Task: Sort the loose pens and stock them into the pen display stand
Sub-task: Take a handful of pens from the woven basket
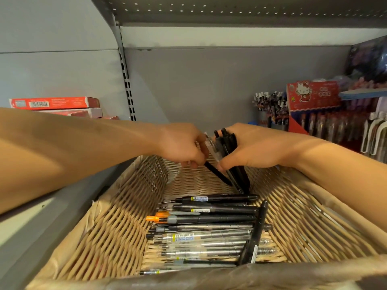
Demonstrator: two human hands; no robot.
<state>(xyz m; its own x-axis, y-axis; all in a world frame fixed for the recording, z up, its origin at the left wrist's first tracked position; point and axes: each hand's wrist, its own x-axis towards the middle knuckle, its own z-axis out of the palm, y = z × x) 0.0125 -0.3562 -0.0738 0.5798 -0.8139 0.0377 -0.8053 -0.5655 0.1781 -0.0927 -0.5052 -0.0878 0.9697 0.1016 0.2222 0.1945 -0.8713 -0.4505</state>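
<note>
A wicker basket (pixel 117 216) fills the lower view, with several loose pens (pixel 209 225) lying across its floor, black, clear and one orange-tipped. Above its far end my right hand (pixel 257 146) grips a bundle of black pens (pixel 232 155), tips pointing down into the basket. My left hand (pixel 182 145) pinches a single black pen with a clear top (pixel 211 149), held right against the bundle. The pen display stand (pixel 314 109), red with a cartoon cat, stands on the shelf at the right with pens in it.
Red flat boxes (pixel 56 105) are stacked on the shelf at the left. A cup of dark pens (pixel 270 109) stands beside the display, and more hanging pens (pixel 374 135) are at the far right. A grey metal shelf (pixel 230 15) hangs overhead.
</note>
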